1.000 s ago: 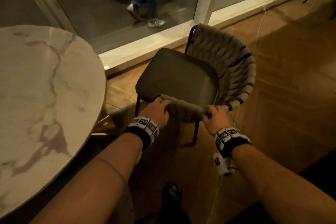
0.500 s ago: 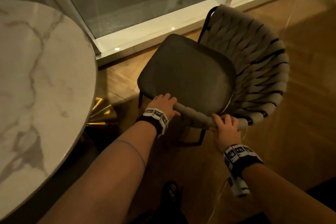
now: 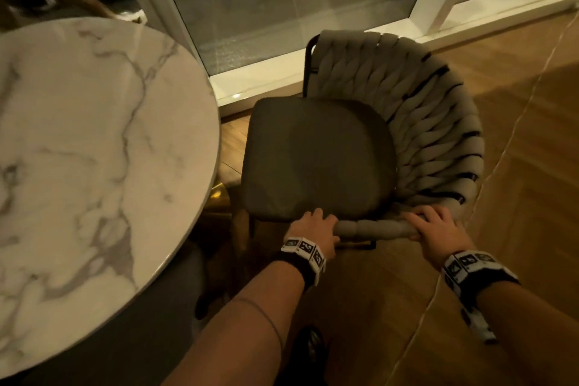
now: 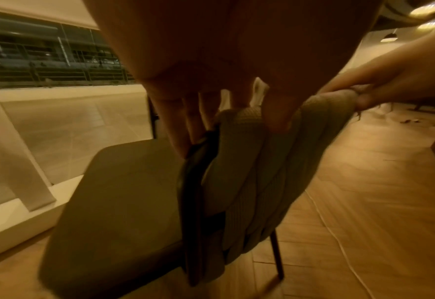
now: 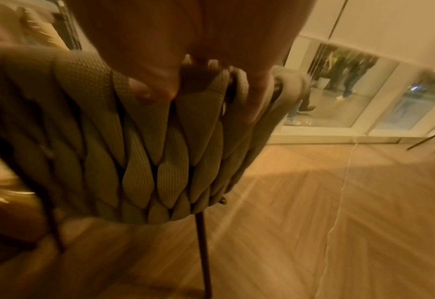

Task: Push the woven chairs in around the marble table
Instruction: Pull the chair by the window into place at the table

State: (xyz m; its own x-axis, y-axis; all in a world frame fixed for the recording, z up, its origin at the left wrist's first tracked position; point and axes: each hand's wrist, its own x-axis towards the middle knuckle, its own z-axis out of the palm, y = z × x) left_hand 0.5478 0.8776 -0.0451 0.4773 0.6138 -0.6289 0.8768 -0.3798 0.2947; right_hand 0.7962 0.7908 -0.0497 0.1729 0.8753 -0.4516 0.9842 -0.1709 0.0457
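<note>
**Both hands on the chair's near rim**

The table [image 3: 94, 141], round white marble with grey veins, fills the left of the head view; a gold base [image 3: 219, 200] shows under its right edge. Just right of it, at frame centre, stands the chair [image 3: 316, 160]. A narrow strip of floor [image 3: 517, 166] shows between the dark seat's left edge and the tabletop. The seat front faces left toward the table, and the woven back curves round the right side, so the chair's front-to-back line runs left to right across the frame.

The left hand [image 3: 313, 230] grips the left end of the padded rim at the lower edge of the seat; the left wrist view shows its fingers [image 4: 178, 129] curled over the weave. Further right, the right hand [image 3: 438, 229] holds the same rim, fingers [image 5: 157, 85] wrapped over the braided top. A thin white cable [image 3: 488, 172] trails across the wooden floor on the right.
</note>
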